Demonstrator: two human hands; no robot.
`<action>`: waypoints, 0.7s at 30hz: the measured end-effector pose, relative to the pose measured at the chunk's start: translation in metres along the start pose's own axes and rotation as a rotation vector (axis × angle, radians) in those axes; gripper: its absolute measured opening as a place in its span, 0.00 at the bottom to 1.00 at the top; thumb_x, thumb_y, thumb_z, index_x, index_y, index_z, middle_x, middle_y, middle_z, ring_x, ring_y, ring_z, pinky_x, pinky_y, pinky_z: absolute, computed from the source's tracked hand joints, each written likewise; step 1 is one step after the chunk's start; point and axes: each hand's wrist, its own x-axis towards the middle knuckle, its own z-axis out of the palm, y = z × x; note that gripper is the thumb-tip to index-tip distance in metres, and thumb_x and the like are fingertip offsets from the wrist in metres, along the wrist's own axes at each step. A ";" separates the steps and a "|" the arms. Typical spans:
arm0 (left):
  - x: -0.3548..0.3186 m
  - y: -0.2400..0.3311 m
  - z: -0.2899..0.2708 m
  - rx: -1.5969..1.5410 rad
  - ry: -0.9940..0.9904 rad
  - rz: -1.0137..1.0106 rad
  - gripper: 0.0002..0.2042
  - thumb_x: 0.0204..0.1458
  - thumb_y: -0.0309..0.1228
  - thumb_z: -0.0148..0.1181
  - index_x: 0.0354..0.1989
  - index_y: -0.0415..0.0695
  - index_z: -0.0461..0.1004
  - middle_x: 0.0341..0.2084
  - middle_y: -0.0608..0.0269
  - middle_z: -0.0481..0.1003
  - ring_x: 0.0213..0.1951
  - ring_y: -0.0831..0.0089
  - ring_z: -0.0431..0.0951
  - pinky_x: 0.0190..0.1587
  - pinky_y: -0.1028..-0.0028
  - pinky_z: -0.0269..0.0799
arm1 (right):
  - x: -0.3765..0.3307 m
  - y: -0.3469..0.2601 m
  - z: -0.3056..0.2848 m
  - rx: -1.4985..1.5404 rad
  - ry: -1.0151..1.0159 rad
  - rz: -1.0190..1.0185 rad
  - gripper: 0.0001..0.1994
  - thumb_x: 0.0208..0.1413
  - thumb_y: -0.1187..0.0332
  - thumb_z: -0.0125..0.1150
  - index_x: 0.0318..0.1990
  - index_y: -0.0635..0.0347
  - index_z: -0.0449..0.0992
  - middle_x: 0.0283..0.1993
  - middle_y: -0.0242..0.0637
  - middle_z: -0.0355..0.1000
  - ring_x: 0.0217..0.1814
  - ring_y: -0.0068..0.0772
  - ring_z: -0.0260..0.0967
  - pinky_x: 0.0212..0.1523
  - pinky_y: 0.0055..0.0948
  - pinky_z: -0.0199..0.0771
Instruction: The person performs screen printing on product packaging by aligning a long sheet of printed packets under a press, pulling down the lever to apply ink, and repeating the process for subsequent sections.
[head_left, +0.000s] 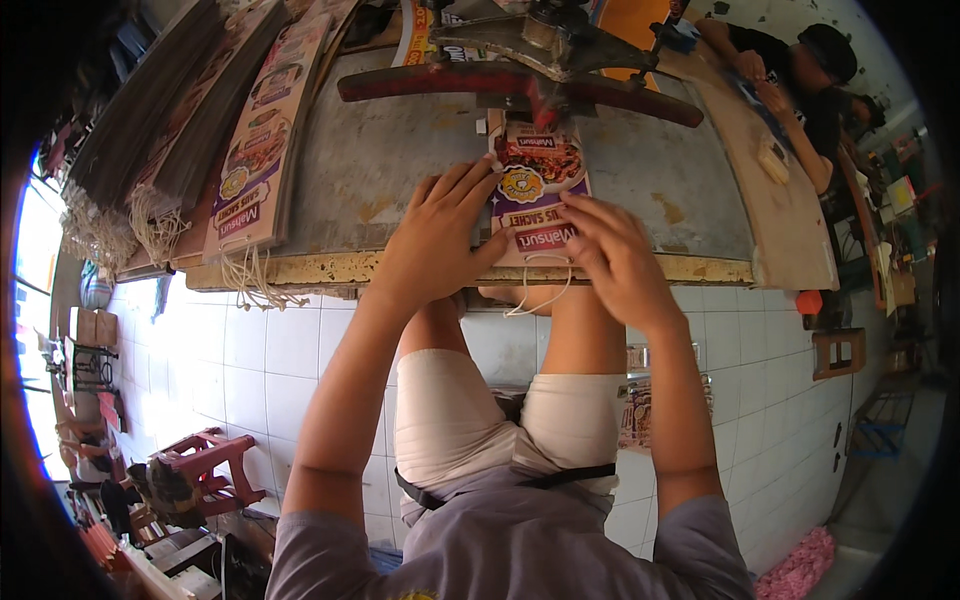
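A printed cardboard hang card (540, 195), purple and tan with a food picture, lies on the grey tabletop in front of me. Its far end reaches under a metal press (545, 85) with dark red arms. My left hand (440, 230) lies along the card's left edge, fingers stretched out and thumb touching its near corner. At the right edge, my right hand (615, 250) rests its slightly bent fingers on the card; no grip shows. From the card's near end a white string loop (545, 285) hangs over the table edge.
Stacks of similar cards (262, 160) with strings lie at the left, beside darker bundles (150, 110). The worn table edge (330, 268) runs across near me. At the far right sits another person (800, 90). A red stool (210, 465) stands on the tiled floor.
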 end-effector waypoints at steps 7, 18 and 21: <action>0.003 0.003 -0.002 0.016 -0.025 -0.002 0.34 0.62 0.43 0.62 0.75 0.39 0.68 0.76 0.53 0.66 0.78 0.53 0.62 0.79 0.52 0.53 | 0.011 0.029 0.006 -0.137 0.066 0.030 0.32 0.71 0.54 0.64 0.75 0.60 0.69 0.83 0.44 0.61 0.87 0.47 0.53 0.84 0.54 0.51; 0.001 0.004 -0.002 0.014 0.018 0.012 0.33 0.60 0.42 0.63 0.71 0.36 0.70 0.74 0.49 0.69 0.75 0.51 0.65 0.77 0.50 0.57 | 0.011 0.027 0.009 -0.153 0.065 0.029 0.32 0.71 0.53 0.63 0.76 0.62 0.68 0.82 0.46 0.61 0.86 0.50 0.54 0.84 0.55 0.52; 0.001 0.004 -0.002 0.000 0.020 0.009 0.33 0.59 0.42 0.63 0.71 0.35 0.71 0.73 0.49 0.70 0.75 0.51 0.65 0.77 0.50 0.57 | 0.011 0.025 0.008 -0.140 0.066 0.025 0.32 0.71 0.53 0.63 0.75 0.62 0.69 0.82 0.48 0.61 0.86 0.51 0.54 0.84 0.56 0.52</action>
